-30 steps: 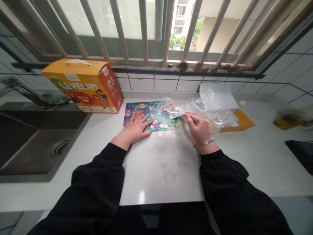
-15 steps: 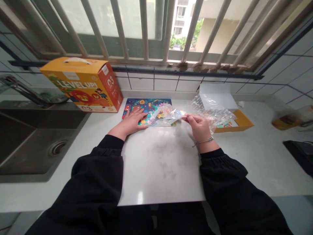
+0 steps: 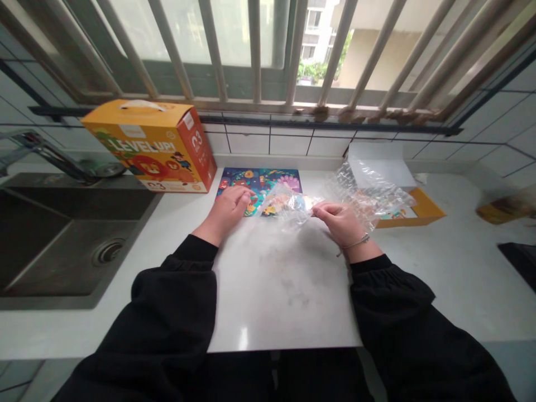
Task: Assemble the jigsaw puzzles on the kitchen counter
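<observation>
A clear plastic bag [image 3: 293, 206] with small colourful pieces inside hangs from my right hand [image 3: 337, 220], pinched at its right end between thumb and fingers. It covers the lower right of a picture board [image 3: 251, 176] printed with cartoon animals, lying flat on the counter. My left hand [image 3: 230, 209] is over the board's lower left, fingers drawn together and curled toward the thumb. Whether anything is between those fingertips is hidden. Between the bag's left end and my left fingertips is a small gap.
An orange carton [image 3: 154, 151] stands at the back left, beside a dark sink [image 3: 75, 262]. Behind my right hand are crumpled clear wrapping [image 3: 368, 195] and an opened yellow box [image 3: 429, 209] with a white lid. A blurred jar [image 3: 505, 209] and a black object [image 3: 519, 262] are far right.
My left hand has gone from spread flat on the board to fingers drawn together. The bag in my right hand has come lower and nearer me. The view has shifted slightly.
</observation>
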`<action>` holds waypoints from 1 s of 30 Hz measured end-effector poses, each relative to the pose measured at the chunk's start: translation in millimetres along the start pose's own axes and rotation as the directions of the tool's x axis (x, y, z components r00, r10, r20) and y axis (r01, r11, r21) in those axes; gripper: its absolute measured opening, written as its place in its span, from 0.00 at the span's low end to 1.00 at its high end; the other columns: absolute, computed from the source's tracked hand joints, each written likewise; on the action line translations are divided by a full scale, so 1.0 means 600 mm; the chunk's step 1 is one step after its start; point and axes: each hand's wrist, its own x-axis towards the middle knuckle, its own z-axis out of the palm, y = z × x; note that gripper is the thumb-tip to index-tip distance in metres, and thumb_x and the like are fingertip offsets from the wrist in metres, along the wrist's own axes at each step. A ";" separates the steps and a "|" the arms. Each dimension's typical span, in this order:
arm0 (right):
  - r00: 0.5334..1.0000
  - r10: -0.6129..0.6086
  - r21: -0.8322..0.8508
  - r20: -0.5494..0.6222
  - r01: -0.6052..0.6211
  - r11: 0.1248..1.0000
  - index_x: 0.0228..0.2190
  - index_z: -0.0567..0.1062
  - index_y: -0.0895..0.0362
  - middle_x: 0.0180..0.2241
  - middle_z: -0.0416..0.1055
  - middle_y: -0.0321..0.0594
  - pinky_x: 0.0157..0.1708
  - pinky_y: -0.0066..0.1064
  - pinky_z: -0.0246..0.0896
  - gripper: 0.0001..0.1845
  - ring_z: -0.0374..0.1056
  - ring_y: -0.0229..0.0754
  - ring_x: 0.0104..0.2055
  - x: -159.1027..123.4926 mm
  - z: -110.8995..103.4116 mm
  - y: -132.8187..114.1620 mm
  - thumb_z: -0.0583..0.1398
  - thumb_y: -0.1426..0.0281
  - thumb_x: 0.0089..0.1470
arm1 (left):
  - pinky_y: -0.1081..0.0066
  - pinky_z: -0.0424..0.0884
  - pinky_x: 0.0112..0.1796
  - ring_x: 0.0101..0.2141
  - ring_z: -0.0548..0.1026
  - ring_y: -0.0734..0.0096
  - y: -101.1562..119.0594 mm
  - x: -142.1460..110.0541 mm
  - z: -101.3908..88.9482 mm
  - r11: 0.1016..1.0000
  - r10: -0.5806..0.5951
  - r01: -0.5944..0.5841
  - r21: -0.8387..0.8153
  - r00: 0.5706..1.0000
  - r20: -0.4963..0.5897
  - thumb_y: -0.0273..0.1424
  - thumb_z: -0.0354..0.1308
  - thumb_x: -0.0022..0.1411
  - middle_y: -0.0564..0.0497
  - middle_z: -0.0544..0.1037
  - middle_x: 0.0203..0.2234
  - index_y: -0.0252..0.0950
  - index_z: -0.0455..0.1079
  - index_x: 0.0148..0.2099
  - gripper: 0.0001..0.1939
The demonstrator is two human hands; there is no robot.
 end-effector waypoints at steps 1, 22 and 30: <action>1.000 0.001 -0.036 0.002 -0.001 0.999 0.28 0.88 0.51 0.37 0.87 0.43 0.50 0.43 0.78 0.21 0.83 0.50 0.42 0.002 0.001 0.001 0.70 0.48 0.61 | 0.51 0.74 0.62 0.55 0.81 0.54 0.010 -0.005 -0.001 0.999 0.002 -0.002 -0.045 1.000 0.003 0.52 0.43 0.82 0.41 0.85 0.51 0.38 0.80 0.54 0.29; 0.747 -0.083 -0.040 0.660 0.145 0.989 0.34 0.89 0.50 0.35 0.87 0.40 0.42 0.36 0.78 0.23 0.83 0.45 0.36 -0.053 -0.005 -0.136 0.58 0.58 0.73 | 0.61 0.65 0.31 0.30 0.77 0.55 0.186 -0.077 0.060 0.950 -0.149 0.043 0.309 0.933 0.328 0.58 0.64 0.69 0.44 0.78 0.26 0.41 0.73 0.30 0.27; 0.953 -0.094 -0.432 0.289 0.217 0.875 0.53 0.84 0.53 0.57 0.84 0.52 0.64 0.51 0.73 0.18 0.79 0.59 0.61 -0.056 0.064 -0.081 0.62 0.71 0.65 | 0.62 0.64 0.32 0.29 0.76 0.61 0.189 -0.075 0.069 0.989 -0.039 -0.011 0.148 0.943 0.330 0.38 0.54 0.75 0.46 0.80 0.27 0.40 0.72 0.30 0.18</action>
